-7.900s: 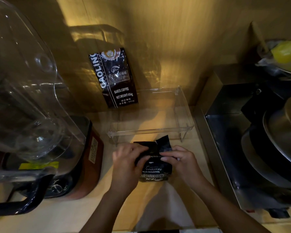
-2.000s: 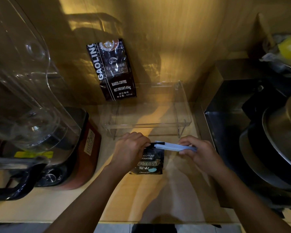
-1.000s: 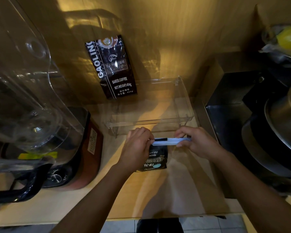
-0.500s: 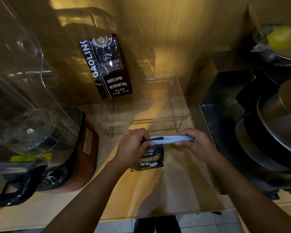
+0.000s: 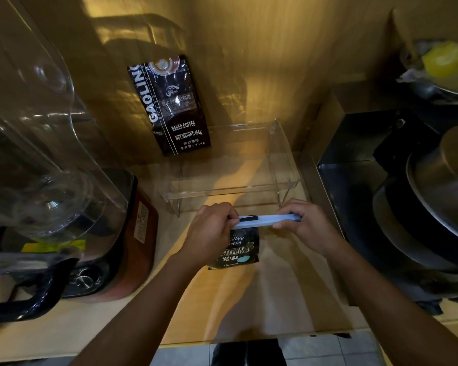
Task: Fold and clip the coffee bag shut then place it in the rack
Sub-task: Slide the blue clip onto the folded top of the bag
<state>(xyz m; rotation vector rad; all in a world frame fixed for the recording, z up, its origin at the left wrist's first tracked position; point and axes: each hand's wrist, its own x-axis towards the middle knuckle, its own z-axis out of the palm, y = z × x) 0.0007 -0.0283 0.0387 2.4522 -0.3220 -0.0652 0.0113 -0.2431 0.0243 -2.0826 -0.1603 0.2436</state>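
Observation:
A small black coffee bag (image 5: 238, 249) stands on the wooden counter with its top folded down. A long pale blue sealing clip (image 5: 267, 221) lies across that folded top. My left hand (image 5: 209, 233) grips the clip's left end together with the bag's upper left corner. My right hand (image 5: 306, 225) pinches the clip's right end. Just behind my hands stands the clear acrylic rack (image 5: 233, 187), with nothing on its near shelf.
A larger black GAOLING coffee bag (image 5: 169, 107) leans on the wooden wall behind the rack. A blender with a clear jug (image 5: 45, 165) crowds the left. On the right a steel sink (image 5: 360, 196) holds pans (image 5: 439, 186). The counter's front edge runs below my forearms.
Earlier both hands were folding the bag's top. The clip then came in from the right, slid over the fold, and its right end has been pressed down level.

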